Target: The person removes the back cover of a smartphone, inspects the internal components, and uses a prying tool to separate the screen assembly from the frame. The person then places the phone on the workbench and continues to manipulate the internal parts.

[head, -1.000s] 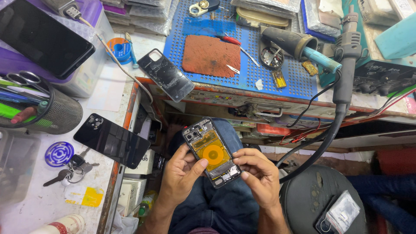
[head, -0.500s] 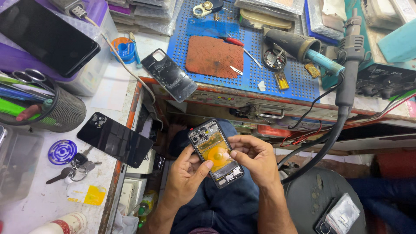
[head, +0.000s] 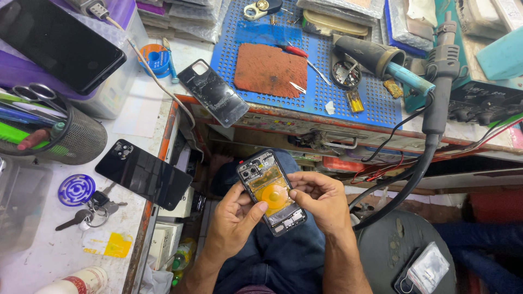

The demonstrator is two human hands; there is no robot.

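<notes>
Mesh pen cup (head: 81,142) on tabletop (head: 49,256), left: holds scissors (head: 34,92), pens. Opened phone (head: 271,191) held over lap, below tabletop edge; back off, orange coil showing. Long axis diagonal, camera end up-left, bottom end down-right. Left hand (head: 231,218) grasping phone's left edge, thumb on lower body. Right hand (head: 322,200) gripping right edge, fingers (head: 297,191) curled onto the coil.

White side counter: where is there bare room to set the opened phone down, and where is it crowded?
Bare patches on the white counter: between the black phone and the yellow sticker, and the pale sheet beside the mesh pen cup. The blue perforated mat is crowded with tools. Both hands, left and right, hold the opened phone.
</notes>
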